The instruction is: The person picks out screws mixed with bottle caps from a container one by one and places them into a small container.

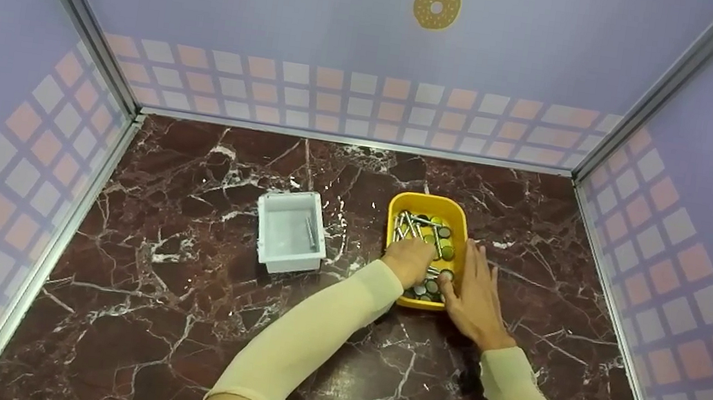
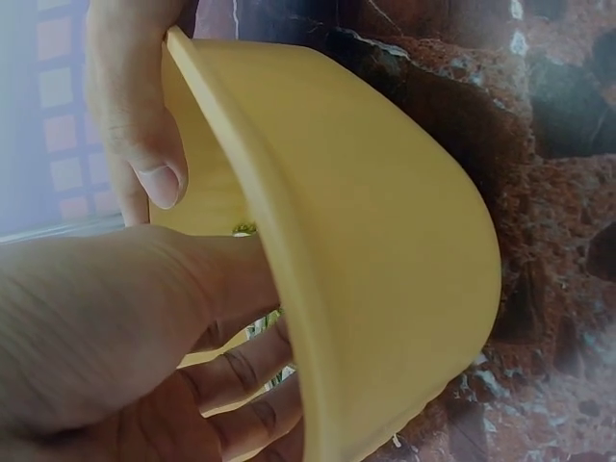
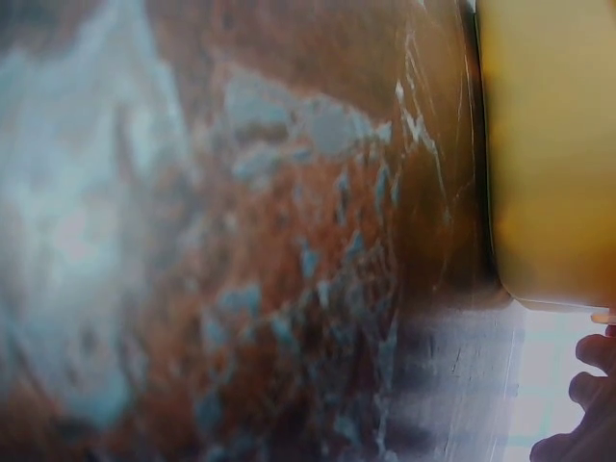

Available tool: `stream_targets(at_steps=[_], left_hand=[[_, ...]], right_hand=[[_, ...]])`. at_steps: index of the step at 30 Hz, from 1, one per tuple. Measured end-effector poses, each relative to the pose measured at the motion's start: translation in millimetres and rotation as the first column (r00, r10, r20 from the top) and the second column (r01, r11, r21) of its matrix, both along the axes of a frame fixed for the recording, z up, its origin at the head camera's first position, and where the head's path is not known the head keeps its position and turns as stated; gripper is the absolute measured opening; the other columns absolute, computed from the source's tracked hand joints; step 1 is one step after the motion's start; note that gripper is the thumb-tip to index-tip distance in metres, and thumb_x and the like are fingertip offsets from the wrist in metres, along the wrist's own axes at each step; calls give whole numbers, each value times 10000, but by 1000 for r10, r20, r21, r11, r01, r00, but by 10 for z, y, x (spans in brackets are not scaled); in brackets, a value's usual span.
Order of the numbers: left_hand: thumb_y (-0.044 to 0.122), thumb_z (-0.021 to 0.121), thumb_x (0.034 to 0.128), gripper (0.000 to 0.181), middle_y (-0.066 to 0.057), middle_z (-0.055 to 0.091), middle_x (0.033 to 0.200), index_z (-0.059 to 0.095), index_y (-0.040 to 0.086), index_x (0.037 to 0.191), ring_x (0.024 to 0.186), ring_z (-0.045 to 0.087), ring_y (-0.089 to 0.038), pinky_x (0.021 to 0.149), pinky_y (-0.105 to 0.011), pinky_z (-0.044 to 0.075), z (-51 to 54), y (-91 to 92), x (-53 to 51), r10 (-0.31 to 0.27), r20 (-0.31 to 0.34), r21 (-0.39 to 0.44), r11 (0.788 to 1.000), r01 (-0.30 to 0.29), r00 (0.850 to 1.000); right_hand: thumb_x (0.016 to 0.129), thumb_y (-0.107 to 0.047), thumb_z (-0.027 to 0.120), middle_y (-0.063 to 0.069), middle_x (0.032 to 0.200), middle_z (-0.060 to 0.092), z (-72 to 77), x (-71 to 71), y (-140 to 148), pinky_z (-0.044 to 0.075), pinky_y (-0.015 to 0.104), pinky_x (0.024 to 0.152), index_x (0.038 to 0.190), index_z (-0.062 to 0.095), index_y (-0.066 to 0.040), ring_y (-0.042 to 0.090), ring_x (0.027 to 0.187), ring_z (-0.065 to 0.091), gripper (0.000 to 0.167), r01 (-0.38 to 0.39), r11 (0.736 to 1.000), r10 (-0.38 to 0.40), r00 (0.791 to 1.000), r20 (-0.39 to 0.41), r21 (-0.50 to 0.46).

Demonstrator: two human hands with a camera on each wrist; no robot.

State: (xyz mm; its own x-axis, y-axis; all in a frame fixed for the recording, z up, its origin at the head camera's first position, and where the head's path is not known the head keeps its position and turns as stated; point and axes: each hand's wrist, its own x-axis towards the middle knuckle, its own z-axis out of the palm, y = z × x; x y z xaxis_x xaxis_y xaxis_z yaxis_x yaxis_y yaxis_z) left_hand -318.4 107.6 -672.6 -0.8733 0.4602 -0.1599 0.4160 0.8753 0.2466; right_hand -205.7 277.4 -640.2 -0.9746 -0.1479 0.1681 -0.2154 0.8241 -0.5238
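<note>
A yellow bin holds metal bolts or nails and several round flat pieces. My left hand reaches down into it, its fingertips hidden behind the near wall in the left wrist view, so whether they hold anything does not show. On the bin's right side, my right hand grips the wall, thumb over the rim and fingers along the outside. Blurred fingers of that hand show at the lower right of the right wrist view.
Left of the yellow bin stands a white bin with a thin metal piece inside. Both rest on a dark red marbled surface. Purple walls with a checked band enclose the back and both sides.
</note>
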Motion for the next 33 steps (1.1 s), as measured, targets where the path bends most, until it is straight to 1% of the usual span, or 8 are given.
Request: stream_targets(at_steps=[7,11,18,19,24,28,31,33], left_hand=[[124,851,965,91,-63,890,1145,860,195,1022,1003,847,-253,807,-425,716,-10,-40,4,-29,-37,35,999,31,999],[126,860,966,97,-43,876,1041,827,206,924,922,810,-213,723,-402,680,105,-59,84,5,-50,73,997,-2,999],[23,824,1003,209,-67,862,952,774,135,833,840,750,-208,741,-405,673,1107,-214,580,50,20,78,996,-51,999],[23,813,1011,223,-69,860,951,762,137,826,834,737,-206,750,-404,670,1148,-228,610,57,16,89,994,-58,998],[13,786,1022,359,-60,794,895,608,165,750,794,643,-193,723,-387,599,1235,-270,649,68,-2,136,988,-67,998],[-23,758,1015,499,18,553,714,459,193,678,727,513,-176,647,-343,454,1239,-285,612,64,15,180,981,-65,998],[-54,727,1010,545,52,381,663,401,204,656,684,421,-164,610,-314,350,1244,-295,589,72,40,212,974,-79,997],[-63,721,1009,542,54,337,672,391,204,671,679,389,-159,604,-309,318,1248,-307,584,80,57,226,970,-91,995]], right_hand=[[1172,-445,589,292,1920,234,3,1,3,116,797,1435,1849,148,19,510,1815,172,931,4,1000,-4,1000,3,-8],[1169,-444,591,295,1917,242,10,1,4,121,798,1434,1845,158,25,516,1810,186,930,6,1000,-6,1000,-4,-7],[1167,-450,591,278,1923,244,3,2,4,111,794,1438,1851,153,10,512,1813,180,933,10,1000,-10,1000,12,-6],[1166,-451,593,279,1922,245,3,1,4,112,794,1438,1851,154,11,512,1813,180,935,10,1000,-10,1000,12,-6],[1162,-449,591,285,1921,243,3,3,-2,106,796,1437,1848,157,16,519,1810,181,936,6,1000,-6,1000,8,-6],[1160,-442,595,288,1920,243,4,8,-2,104,793,1438,1848,159,15,521,1810,182,934,6,1000,-6,1000,8,-8],[1162,-436,595,287,1920,240,4,8,-2,98,788,1441,1850,155,11,517,1812,176,931,8,1000,-7,1000,9,-12],[1163,-430,595,288,1920,242,0,10,-3,99,791,1440,1851,155,10,518,1811,177,927,9,1000,-9,1000,9,-10]])
